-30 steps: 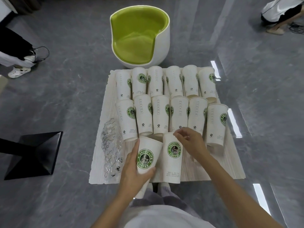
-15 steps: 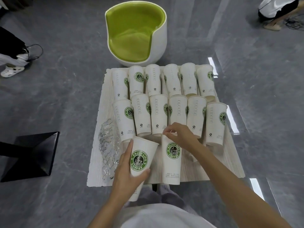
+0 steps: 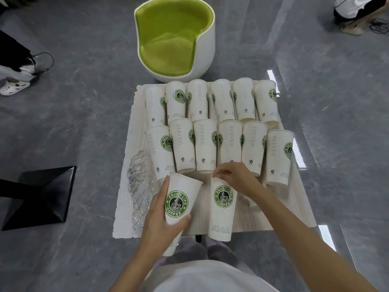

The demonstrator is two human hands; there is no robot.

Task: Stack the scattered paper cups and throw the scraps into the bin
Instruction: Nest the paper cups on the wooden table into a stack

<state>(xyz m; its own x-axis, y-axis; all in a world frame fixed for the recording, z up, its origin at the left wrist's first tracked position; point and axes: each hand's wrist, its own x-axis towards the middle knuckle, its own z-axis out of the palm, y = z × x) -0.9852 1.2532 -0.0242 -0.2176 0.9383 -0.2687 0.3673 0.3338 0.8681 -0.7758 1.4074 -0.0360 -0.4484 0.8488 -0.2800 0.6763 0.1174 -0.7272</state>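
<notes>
Clasping one "ENJOY LIFE COFFEE" cup is left hand; right hand seemingly pinches another cup.

One wide-angle camera, worn on the person's head, is looking forward and steeply down over the table; it is sitting close, the left hand and right hand reaching in over the table's near edge.

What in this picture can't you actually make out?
Head view only.
Rim of the right cup: covered by the right hand.
Left side of the left cup: behind the left hand.
Print on the plastic wrapper: too small.
Person at top right: cut off by the frame edge.
</notes>
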